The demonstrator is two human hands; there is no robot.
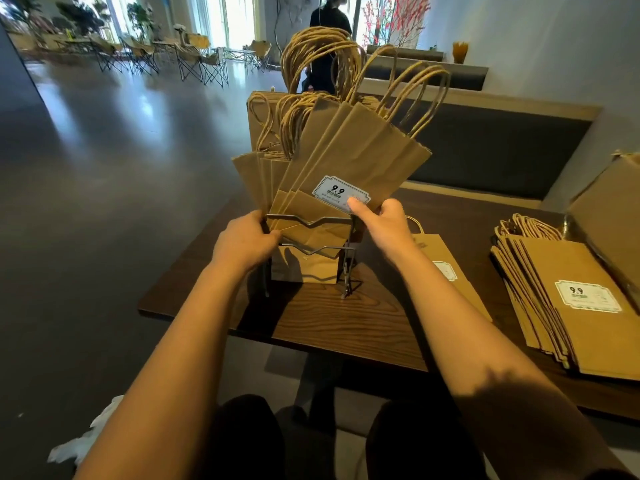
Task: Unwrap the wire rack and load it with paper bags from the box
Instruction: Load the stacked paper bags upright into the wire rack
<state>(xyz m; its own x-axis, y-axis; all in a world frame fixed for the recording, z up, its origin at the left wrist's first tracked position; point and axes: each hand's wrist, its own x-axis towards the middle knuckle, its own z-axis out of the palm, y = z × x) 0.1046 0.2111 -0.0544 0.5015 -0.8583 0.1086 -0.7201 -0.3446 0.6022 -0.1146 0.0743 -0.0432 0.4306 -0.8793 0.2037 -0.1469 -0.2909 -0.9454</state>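
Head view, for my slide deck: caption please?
Both hands settle paper bags into a wire rack on a table.

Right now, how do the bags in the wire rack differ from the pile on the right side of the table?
The bags in the wire rack stand upright and fan out, handles up; the pile on the table lies flat, handles pointing away. Both hands, left hand and right hand, hold the racked bunch; nobody touches the pile. Both are brown paper bags with a 9.9 label.

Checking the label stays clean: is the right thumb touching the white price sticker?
Touching: the head view shows the right hand thumb tip pressed on the white price sticker on the front brown paper bag.
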